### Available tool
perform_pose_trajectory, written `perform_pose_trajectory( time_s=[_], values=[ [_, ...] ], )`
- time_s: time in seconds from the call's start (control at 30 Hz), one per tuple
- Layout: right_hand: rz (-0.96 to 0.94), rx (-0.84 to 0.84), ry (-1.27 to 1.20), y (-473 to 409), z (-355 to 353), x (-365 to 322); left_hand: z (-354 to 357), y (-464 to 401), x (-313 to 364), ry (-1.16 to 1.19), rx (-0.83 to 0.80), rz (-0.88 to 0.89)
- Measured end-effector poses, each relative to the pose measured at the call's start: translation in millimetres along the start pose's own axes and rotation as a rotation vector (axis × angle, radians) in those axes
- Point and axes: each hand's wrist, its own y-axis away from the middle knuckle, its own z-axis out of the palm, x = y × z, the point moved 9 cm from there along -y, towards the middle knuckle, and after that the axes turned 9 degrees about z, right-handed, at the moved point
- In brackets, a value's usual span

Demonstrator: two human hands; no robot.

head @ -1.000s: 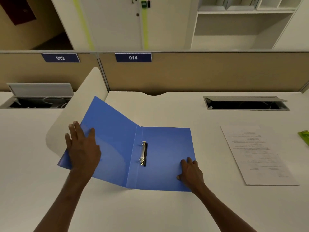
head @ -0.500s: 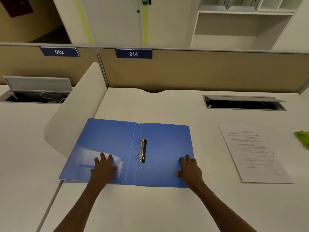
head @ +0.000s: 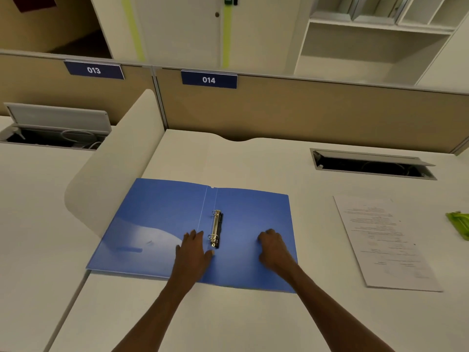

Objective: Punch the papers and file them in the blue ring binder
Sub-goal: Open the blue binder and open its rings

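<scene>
The blue ring binder (head: 162,217) lies fully open and flat on the white desk (head: 228,321), its metal ring mechanism (head: 216,228) at the spine with both rings closed. My left hand (head: 194,252) rests flat on the left cover just beside the rings, fingers spread. My right hand (head: 275,247) presses on the right cover with its fingers curled under, holding nothing. The printed papers (head: 385,240) lie in a stack to the right of the binder, apart from both hands.
A green object (head: 459,223) shows at the right edge, cut off by the frame. An open cable hatch (head: 370,165) sits behind the papers. A curved white divider (head: 114,179) stands left of the binder, with tan partition panels behind the desk.
The left cover went from raised to flat on the desk. My left hand slid right across it to the rings. My right hand moved slightly inward and its fingers curled.
</scene>
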Motion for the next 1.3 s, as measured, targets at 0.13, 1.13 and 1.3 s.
perform_pose_trajectory(
  time_s=[0.13, 1.13, 1.3],
  values=[
    [-0.074, -0.105, -0.209, -24, -9, -38, 1, -4, 8, -0.023, 0.03, -0.016],
    [0.089, -0.32, -0.427, -95, 19, -79, 26, -8, 10, -0.363, -0.214, -0.011],
    [0.08, -0.384, -0.588, -84, 9, -87, 27, -5, 8, -0.368, -0.24, 0.0]
  ],
)
